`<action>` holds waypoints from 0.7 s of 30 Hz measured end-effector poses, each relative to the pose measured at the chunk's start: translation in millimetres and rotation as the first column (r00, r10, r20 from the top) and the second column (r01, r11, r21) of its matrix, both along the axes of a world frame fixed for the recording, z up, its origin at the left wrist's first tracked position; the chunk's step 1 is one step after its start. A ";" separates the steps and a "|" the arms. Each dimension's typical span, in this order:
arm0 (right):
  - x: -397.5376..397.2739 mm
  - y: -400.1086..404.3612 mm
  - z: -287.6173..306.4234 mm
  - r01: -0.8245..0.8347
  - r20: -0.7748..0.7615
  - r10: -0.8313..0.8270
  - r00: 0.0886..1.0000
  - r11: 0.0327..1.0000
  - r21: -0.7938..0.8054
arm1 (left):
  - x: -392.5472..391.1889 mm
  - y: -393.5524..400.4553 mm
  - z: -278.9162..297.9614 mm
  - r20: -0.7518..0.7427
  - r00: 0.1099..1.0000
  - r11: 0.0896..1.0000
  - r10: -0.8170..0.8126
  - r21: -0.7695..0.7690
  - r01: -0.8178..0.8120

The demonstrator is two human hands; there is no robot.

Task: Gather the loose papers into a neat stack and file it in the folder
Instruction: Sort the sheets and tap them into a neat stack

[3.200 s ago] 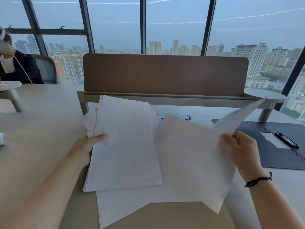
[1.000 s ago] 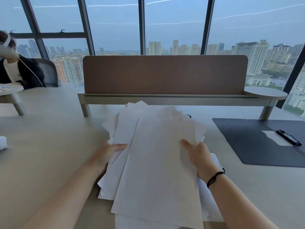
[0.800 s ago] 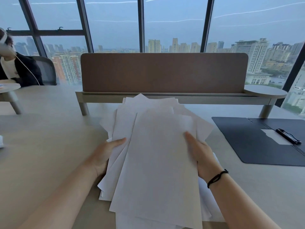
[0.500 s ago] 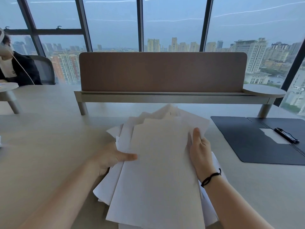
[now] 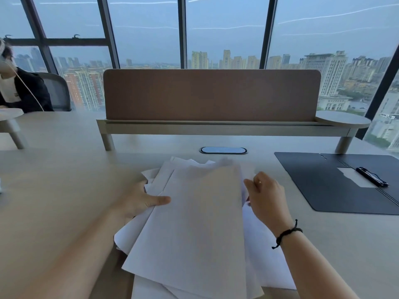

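A ragged pile of white papers [image 5: 194, 225] lies on the desk in front of me, its edges fanned and uneven. My left hand [image 5: 138, 201] grips the pile's left edge, thumb lying on the top sheet and fingers hidden beneath. My right hand [image 5: 264, 195] is at the pile's right edge with its fingers curled against the sheets there; how far they close on the paper is hidden. The dark folder [image 5: 336, 186] lies open and flat to the right, apart from the pile.
A black pen [image 5: 371, 176] rests on a white slip inside the folder. A brown divider screen on a raised shelf [image 5: 211, 124] spans the back, with a cable port [image 5: 223, 150] below it. A seated person [image 5: 19, 89] is at far left.
The pile, lifted and tilted between both hands half a second ago, now lies lower and flatter on the desk. My right hand has shifted from flat along the edge to curled at it.
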State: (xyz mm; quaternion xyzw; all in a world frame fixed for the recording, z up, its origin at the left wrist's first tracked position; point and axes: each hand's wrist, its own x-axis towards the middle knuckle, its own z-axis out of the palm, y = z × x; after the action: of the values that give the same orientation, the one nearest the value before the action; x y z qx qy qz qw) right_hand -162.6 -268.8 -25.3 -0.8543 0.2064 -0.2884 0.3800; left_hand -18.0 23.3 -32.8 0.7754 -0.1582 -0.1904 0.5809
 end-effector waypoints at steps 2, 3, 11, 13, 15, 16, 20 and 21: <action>0.5 7.0 5.3 -0.145 0.190 0.091 0.978 0.944 0.296 | 0.2 0.9 -0.8 -0.020 1.000 1.000 -0.003 -0.028 0.002; 0.2 11.0 8.6 -0.239 0.266 0.120 0.956 0.846 0.476 | -0.6 0.6 0.2 -0.027 1.000 0.999 -0.007 -0.035 0.007; 9.3 34.3 -7.2 -0.290 0.210 0.251 0.945 0.343 0.893 | -2.5 5.7 -0.2 -0.164 0.983 0.979 -0.079 -0.198 0.046; 12.8 38.2 -5.2 -0.239 0.167 0.235 0.957 0.323 0.916 | -5.9 5.9 2.9 -0.151 0.985 0.979 -0.081 -0.198 0.050; 17.1 38.8 -5.8 -0.181 0.112 0.214 0.970 0.340 0.923 | -9.5 4.7 6.0 -0.167 0.983 0.980 -0.075 -0.194 0.042; 18.8 38.0 -5.7 -0.151 0.081 0.203 0.976 0.359 0.921 | -9.8 4.2 6.0 -0.177 0.981 0.980 -0.078 -0.196 0.043; 22.0 32.0 2.3 -0.073 0.006 0.149 0.989 0.452 0.889 | -4.9 4.2 3.0 -0.201 0.978 0.979 -0.056 -0.203 0.014; 22.4 29.9 5.6 -0.049 -0.016 0.128 0.992 0.490 0.870 | -3.3 4.4 1.5 -0.210 0.977 0.979 -0.043 -0.206 -0.001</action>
State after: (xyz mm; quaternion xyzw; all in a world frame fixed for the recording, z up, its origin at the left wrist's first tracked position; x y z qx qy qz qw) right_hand -140.2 -238.9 -19.7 -0.5677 0.2938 -0.0920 0.7635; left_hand -21.3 27.6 -31.3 0.6849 -0.1219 -0.2614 0.6691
